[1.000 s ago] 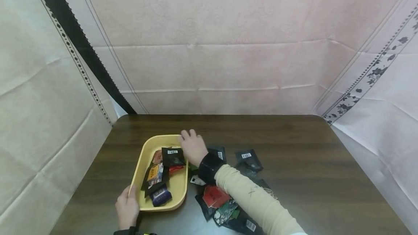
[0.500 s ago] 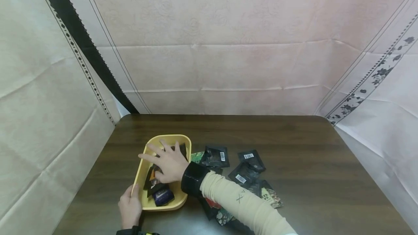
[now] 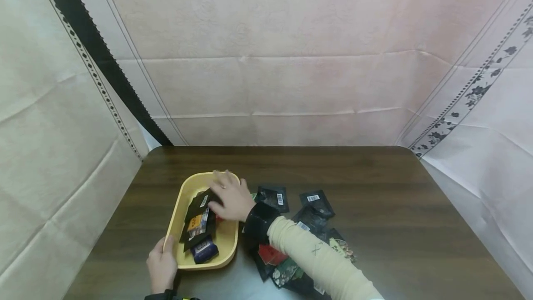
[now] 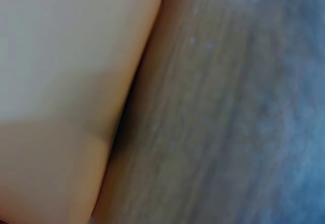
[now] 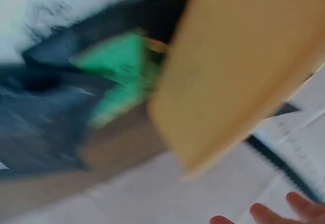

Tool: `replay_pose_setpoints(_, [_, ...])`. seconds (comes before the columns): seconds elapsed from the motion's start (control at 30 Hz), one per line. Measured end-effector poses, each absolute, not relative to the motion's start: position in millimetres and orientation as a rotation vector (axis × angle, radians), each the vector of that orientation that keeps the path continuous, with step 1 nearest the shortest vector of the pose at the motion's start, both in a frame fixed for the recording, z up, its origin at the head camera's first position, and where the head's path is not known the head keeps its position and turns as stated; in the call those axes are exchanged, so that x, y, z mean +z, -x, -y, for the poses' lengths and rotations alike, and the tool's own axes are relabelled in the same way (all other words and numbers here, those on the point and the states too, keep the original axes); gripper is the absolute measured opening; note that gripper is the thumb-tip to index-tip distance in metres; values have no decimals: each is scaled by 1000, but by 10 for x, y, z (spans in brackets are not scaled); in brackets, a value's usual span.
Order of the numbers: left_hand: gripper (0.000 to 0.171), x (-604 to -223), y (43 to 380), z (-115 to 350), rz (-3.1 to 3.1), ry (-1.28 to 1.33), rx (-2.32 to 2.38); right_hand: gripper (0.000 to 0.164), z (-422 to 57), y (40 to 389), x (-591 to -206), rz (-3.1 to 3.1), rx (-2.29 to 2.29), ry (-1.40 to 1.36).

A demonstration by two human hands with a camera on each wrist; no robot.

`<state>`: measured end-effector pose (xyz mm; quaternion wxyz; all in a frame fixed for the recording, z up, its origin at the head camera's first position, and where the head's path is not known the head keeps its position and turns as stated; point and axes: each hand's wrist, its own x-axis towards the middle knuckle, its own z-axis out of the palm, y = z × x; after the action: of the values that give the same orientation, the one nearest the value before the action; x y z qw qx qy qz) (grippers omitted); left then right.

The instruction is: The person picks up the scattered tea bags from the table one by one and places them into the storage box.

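Head view: soft, fairly even light; fabric backdrop (image 3: 266, 59) behind tray (image 3: 228, 242) pale, tabletop (image 3: 354, 165) around tray darker, dull sheen just nearer than tray. Right hand (image 3: 233, 198) at tray slightly blurred. 2 wrist views soft: left, everything out of focus, bluish glare on tabletop; right, packets (image 5: 45, 122) beside tray heavily smeared.

1. Lower left: the left hand (image 3: 162, 265) grips a yellow, rounded-rectangular tray (image 3: 227, 242) with small dark packets (image 3: 197, 226).
2. Just left of lower centre: the right hand (image 3: 232, 198) is over it.
3. Lower centre: flat black packets (image 3: 317, 203) on a brown wood-grain table (image 3: 399, 221).
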<state>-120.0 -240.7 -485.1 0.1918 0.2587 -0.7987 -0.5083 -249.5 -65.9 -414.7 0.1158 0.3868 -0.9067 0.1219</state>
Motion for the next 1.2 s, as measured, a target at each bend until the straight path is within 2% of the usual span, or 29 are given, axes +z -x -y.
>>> replay_pose_setpoints(0.13, [42, -4837, 1215, 2426, 2238, -722, -1421, 52, 387, 2723, -4236, 2759, 509, -868])
replay_pose_setpoints(0.23, [42, -4825, 1216, 2435, 2244, -724, -1404, 55, 167, 2856, -4340, 2847, 531, -786])
replay_pose_setpoints(0.47, [44, -4819, 1211, 2443, 2266, -736, -1412, 70, -174, 2952, -4582, 3030, 380, -855])
replay_pose_setpoints(0.77, [44, -4861, 1214, 2427, 2275, -755, -1398, 82, -250, 2949, -4709, 3112, 77, -955])
replay_pose_setpoints(1.0, [41, -4865, 1200, 2410, 2256, -750, -1381, 76, -275, 2954, -4788, 3015, 17, -883])
replay_pose_setpoints(1.2, [42, -4867, 1196, 2398, 2249, -758, -1394, 54, -302, 2943, -4815, 2945, -53, -832])
